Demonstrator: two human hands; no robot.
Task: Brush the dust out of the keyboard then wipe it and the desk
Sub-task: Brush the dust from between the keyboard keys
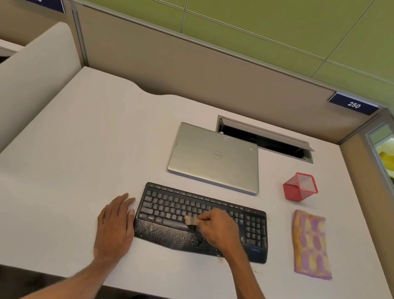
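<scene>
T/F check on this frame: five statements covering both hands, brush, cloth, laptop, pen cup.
1. The right hand holds a small brush over the keyboard keys. True.
2. The left hand grips the cloth. False: it lies flat on the desk beside the keyboard's left edge; the cloth lies untouched right of the keyboard.
3. The laptop is open. False: it is closed, behind the keyboard.
4. Specks of dust lie on the keyboard's palm rest. True.
5. The red mesh cup stands left of the laptop. False: it stands to the laptop's right.
</scene>
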